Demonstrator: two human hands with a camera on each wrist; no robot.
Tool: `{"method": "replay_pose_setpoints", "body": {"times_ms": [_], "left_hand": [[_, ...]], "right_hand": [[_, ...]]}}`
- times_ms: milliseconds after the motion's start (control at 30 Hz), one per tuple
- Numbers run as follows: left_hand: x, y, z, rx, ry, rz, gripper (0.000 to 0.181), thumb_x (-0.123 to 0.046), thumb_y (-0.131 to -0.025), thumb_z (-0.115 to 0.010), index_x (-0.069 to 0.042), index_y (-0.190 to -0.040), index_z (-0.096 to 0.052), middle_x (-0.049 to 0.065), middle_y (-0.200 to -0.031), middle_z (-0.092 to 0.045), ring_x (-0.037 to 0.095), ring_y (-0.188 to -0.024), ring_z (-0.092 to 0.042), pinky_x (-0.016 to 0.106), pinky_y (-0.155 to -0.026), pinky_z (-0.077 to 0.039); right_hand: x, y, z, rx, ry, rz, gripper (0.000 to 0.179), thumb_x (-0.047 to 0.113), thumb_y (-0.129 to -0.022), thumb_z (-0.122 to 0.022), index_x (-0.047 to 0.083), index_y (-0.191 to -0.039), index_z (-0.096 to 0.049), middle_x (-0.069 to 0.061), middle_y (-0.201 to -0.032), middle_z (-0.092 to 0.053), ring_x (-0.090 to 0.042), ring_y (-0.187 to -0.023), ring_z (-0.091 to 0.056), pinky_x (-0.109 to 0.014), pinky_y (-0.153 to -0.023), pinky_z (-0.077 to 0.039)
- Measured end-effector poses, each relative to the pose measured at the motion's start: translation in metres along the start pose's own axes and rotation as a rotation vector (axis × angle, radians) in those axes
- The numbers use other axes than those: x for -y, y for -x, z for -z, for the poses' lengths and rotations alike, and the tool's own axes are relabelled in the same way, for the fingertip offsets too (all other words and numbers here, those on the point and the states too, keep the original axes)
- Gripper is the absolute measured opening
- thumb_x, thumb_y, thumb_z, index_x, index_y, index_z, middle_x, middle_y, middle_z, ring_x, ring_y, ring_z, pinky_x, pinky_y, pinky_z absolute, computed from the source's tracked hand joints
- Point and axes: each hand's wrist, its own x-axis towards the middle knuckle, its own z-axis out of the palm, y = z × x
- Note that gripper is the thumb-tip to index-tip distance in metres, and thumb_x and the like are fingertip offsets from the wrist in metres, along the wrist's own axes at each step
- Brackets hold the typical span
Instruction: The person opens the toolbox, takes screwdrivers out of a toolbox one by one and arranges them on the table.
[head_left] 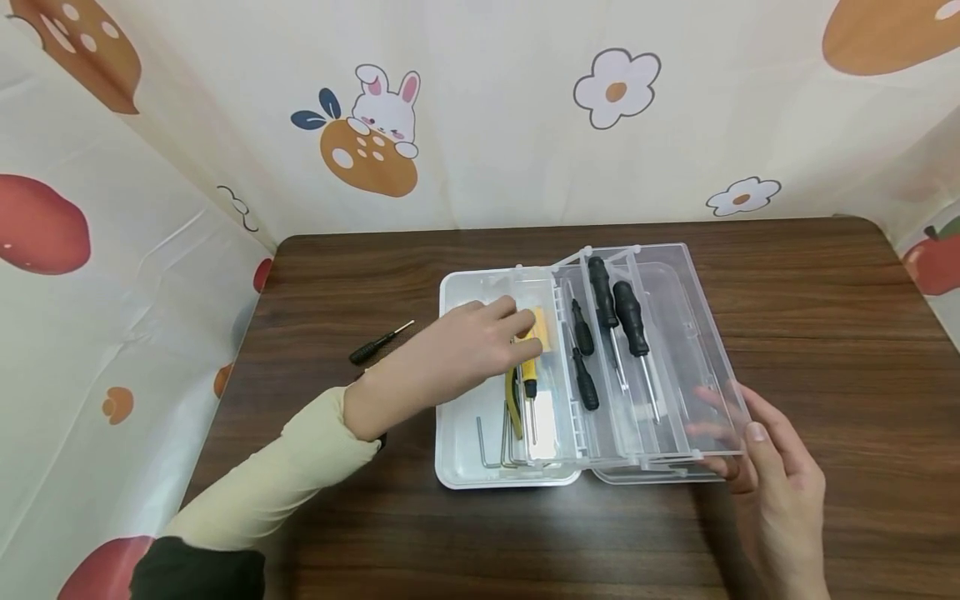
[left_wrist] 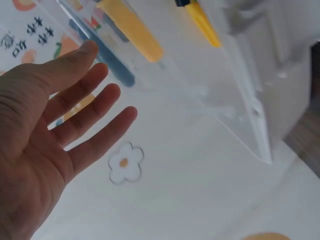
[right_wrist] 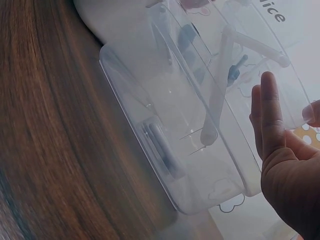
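My left hand (head_left: 480, 337) hovers over the white left half of a plastic toolbox (head_left: 457, 433), its fingers loosely bent beside a yellow-handled screwdriver (head_left: 529, 373). In the left wrist view, the fingers are spread with nothing held. At the right edge, my right hand (head_left: 783, 487) pinches the clear compartment tray (head_left: 678, 333), thumb on top and fingers showing through from underneath. Two large black screwdrivers (head_left: 632, 321) and two small black screwdrivers (head_left: 586, 383) lie in that tray. Below my left hand are several hex keys (head_left: 491, 454) and a curved yellow-and-black handle (head_left: 513, 404).
A small black screwdriver (head_left: 378, 343) lies loose on the brown wooden table (head_left: 810, 317), left of the toolbox. White hinge arms (right_wrist: 220, 90) join the tray to the box. A patterned curtain (head_left: 495, 150) stands behind the table and along both sides.
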Motion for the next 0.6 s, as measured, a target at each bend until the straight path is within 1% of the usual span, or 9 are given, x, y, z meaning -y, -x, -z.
{"method": "replay_pose_setpoints", "body": {"times_ms": [100,200,367,467,600], "left_hand": [[-0.003,-0.01,-0.001,0.026,-0.029,-0.035,0.028,-0.009,-0.095,-0.076,-0.023,-0.119,-0.073,0.0,-0.111,-0.067,0.018,-0.095,-0.061,0.028,-0.071,-0.056],[-0.004,-0.017,-0.002,0.084,-0.044,-0.056,0.025,-0.008,-0.097,-0.073,-0.025,-0.115,-0.073,-0.001,-0.107,-0.066,0.018,-0.096,-0.06,0.029,-0.071,-0.054],[-0.004,-0.026,-0.001,0.205,0.005,-0.06,0.031,-0.016,-0.093,-0.08,-0.03,-0.121,-0.076,-0.004,-0.112,-0.069,0.017,-0.1,-0.06,0.032,-0.076,-0.054],[-0.006,-0.033,0.0,0.25,0.04,-0.059,0.029,-0.02,-0.092,-0.081,-0.03,-0.119,-0.078,-0.006,-0.115,-0.072,0.016,-0.101,-0.06,0.033,-0.077,-0.055],[-0.01,-0.04,-0.001,0.277,0.047,-0.053,0.021,-0.022,-0.093,-0.08,-0.031,-0.113,-0.08,-0.008,-0.119,-0.074,0.015,-0.101,-0.061,0.033,-0.075,-0.056]], "right_hand": [[0.0,0.0,0.0,0.016,-0.016,0.005,0.045,-0.011,-0.108,-0.023,-0.017,-0.152,-0.033,-0.031,-0.138,-0.064,-0.034,-0.102,-0.077,-0.03,-0.075,-0.064],[-0.001,-0.001,0.0,0.024,-0.018,0.008,0.046,-0.011,-0.108,-0.023,-0.017,-0.152,-0.033,-0.031,-0.139,-0.064,-0.034,-0.103,-0.076,-0.03,-0.076,-0.064],[-0.002,-0.002,-0.001,0.017,-0.02,0.01,0.045,-0.011,-0.108,-0.023,-0.018,-0.152,-0.033,-0.031,-0.138,-0.064,-0.034,-0.102,-0.076,-0.03,-0.075,-0.064],[-0.001,-0.001,-0.001,0.013,-0.022,0.01,0.045,-0.011,-0.108,-0.023,-0.018,-0.152,-0.033,-0.031,-0.137,-0.064,-0.034,-0.101,-0.076,-0.03,-0.075,-0.064],[0.0,0.0,0.0,0.01,-0.009,0.005,0.045,-0.011,-0.108,-0.023,-0.018,-0.152,-0.033,-0.031,-0.138,-0.064,-0.034,-0.102,-0.076,-0.03,-0.075,-0.064]]}}
